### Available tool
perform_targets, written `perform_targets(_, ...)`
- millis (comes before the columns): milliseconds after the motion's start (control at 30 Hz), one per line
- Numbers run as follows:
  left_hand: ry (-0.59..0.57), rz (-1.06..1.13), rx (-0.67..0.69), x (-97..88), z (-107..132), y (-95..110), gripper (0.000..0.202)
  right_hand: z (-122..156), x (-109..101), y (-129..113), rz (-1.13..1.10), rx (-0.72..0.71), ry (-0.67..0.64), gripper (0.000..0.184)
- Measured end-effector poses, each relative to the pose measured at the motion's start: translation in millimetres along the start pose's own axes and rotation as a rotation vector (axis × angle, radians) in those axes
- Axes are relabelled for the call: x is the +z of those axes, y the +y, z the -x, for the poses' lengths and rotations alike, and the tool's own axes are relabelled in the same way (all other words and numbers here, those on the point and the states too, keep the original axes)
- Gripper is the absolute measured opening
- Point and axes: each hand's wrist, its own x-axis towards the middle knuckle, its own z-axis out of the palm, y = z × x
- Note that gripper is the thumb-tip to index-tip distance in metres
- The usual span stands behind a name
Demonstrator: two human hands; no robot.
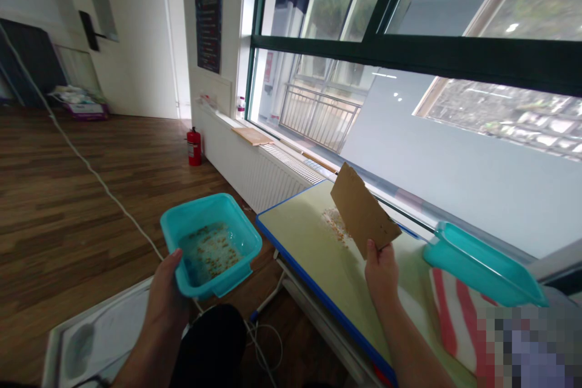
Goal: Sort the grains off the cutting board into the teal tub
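Observation:
My left hand (166,294) grips the near corner of a turquoise plastic tub (210,242) and holds it in the air just off the table's left end; small brown and white bits lie in its bottom. My right hand (381,273) pinches the lower corner of a brown cardboard sheet (362,211), which stands tilted over the table. A small pile of grainy crumbs (335,222) lies on the pale tabletop (309,242) right behind the cardboard's lower edge.
A second turquoise tub (482,264) rests at the right on a red-and-white striped cloth (450,315). The table has a blue rim and stands against a radiator under a large window. A white cable (91,173) crosses the wooden floor; a red fire extinguisher (194,147) stands by the wall.

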Motion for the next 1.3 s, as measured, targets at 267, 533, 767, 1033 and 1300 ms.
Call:
perform_targets(267, 0.002, -0.009, -0.029, -2.8, -1.6, -3.8, 0.015, 3.2, 2.9, 0.1, 0.028, -0.037, -0.086, 0.068)
perform_targets(533, 0.005, -0.013, -0.005, -13.8, -14.2, -7.6, 0.015, 3.8, 3.0, -1.9, 0.038, -0.078, -0.137, 0.069)
perform_targets(767, -0.001, -0.025, 0.000, -15.1, -10.8, -4.0, 0.017, 1.7, 7.4, 5.6, 0.100, -0.066, -0.158, 0.065)
perform_targets(1033, 0.008, -0.065, 0.002, -16.4, -14.1, -2.5, 0.022, 0.0, 10.0, 11.6, 0.173, -0.086, -0.203, 0.061)
perform_targets(1300, 0.013, -0.125, -0.010, -30.4, -30.5, -4.6, 0.020, 3.9, 8.4, 2.6, 0.244, -0.072, -0.211, 0.055)
